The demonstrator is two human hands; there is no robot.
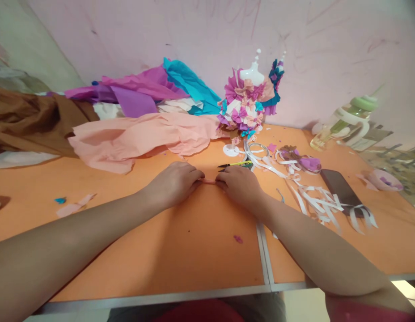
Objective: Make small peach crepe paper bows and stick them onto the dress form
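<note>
Strip [209, 181], peach and narrow, runs between both hands over the table [201, 259]. At its nine o'clock, the left hand [180, 182] pinches one end, fingers curled tight; at three, the right hand [241, 185] pinches the other likewise. Scissors [240, 163] lie at two, just beyond the right hand; a peach sheet [150, 134] at ten; a pink scrap [239, 239] at five.

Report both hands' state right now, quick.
Left hand: closed, fingertips pinching one end of a thin pink strip.
Right hand: closed, fingertips pinching the strip's other end.
</note>
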